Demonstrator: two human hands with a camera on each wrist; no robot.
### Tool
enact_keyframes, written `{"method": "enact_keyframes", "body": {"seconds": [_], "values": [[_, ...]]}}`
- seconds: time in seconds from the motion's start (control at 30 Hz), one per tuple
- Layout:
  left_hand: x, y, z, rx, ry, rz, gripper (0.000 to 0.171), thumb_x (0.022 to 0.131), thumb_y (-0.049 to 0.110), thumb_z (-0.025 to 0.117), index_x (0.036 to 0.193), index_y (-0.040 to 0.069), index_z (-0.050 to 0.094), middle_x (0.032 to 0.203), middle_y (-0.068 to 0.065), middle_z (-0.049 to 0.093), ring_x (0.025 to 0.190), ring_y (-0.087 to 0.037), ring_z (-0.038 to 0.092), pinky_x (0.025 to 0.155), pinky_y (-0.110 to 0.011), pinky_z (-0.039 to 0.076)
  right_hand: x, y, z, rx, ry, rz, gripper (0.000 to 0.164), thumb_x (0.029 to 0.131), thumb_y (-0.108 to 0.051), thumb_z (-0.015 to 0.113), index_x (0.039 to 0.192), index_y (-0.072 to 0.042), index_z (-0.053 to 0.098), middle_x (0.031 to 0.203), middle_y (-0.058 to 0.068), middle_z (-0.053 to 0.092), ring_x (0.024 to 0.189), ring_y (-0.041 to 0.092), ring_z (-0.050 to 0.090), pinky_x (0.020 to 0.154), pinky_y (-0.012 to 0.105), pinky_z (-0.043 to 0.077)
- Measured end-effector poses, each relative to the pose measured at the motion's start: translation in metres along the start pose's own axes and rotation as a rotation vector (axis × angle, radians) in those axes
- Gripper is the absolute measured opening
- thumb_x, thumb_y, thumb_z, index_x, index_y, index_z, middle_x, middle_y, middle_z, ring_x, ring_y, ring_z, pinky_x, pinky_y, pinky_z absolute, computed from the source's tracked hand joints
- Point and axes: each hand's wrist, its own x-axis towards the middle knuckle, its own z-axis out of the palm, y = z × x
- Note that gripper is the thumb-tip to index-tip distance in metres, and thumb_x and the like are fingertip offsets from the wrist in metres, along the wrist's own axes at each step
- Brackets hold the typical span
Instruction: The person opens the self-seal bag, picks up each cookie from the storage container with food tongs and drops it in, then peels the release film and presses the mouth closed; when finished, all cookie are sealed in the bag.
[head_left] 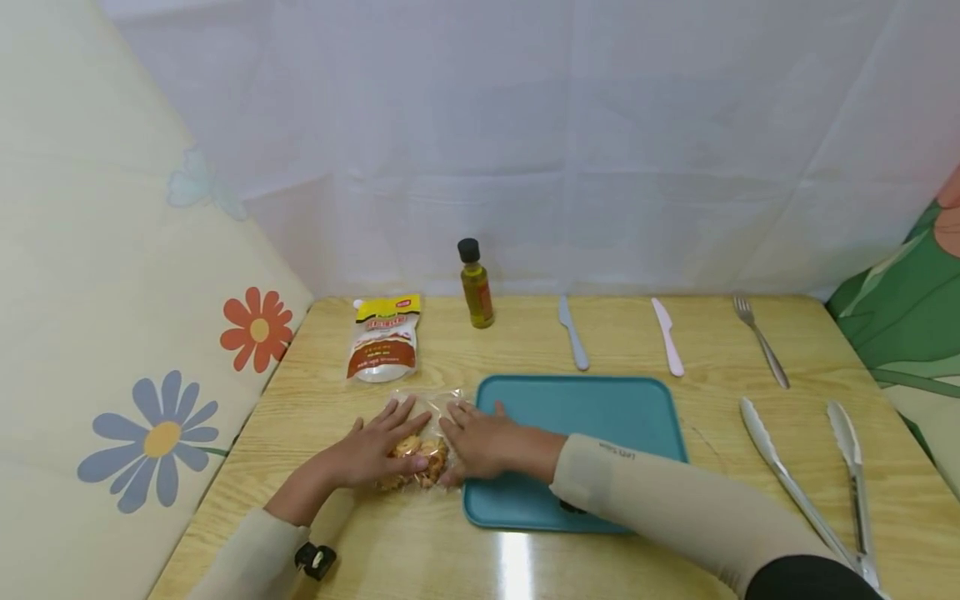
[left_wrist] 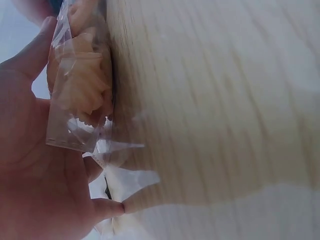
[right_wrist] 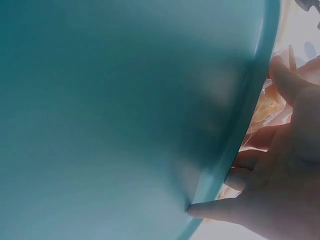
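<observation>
A clear plastic bag [head_left: 428,455] of golden, ridged snack pieces [left_wrist: 82,82] lies on the table, left of a teal tray [head_left: 585,400]. My left hand [head_left: 371,452] rests on the bag's left side with its fingers spread. On the other side, my right hand [head_left: 483,442] touches the bag's right part, fingers extended, its wrist over the tray. In the right wrist view its little finger [right_wrist: 215,209] reaches over the tray's rim. Between the two hands the snack pieces show through the plastic; my fingers hide the rest of the bag.
Behind the bag stand a yellow, white and brown pouch [head_left: 384,337] and a small oil bottle [head_left: 477,292]. Along the back lie a blue knife [head_left: 573,333], a pink knife [head_left: 667,337] and a fork [head_left: 761,342]. Metal tongs [head_left: 797,492] lie spread at the right.
</observation>
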Motion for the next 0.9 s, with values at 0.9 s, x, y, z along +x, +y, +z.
{"method": "enact_keyframes", "body": {"seconds": [0.9], "values": [[-0.0013, 0.0037, -0.0032, -0.016, 0.005, 0.011, 0.077, 0.100, 0.056, 0.060, 0.161, 0.014, 0.037, 0.171, -0.019, 0.014, 0.155, -0.050, 0.004, 0.106, -0.086, 0.003, 0.0018, 0.0028, 0.0026, 0.009, 0.016, -0.028, 0.087, 0.096, -0.067, 0.057, 0.162, -0.017, 0.034, 0.171, 0.005, 0.024, 0.157, 0.022, 0.021, 0.118, 0.062, 0.029]]}}
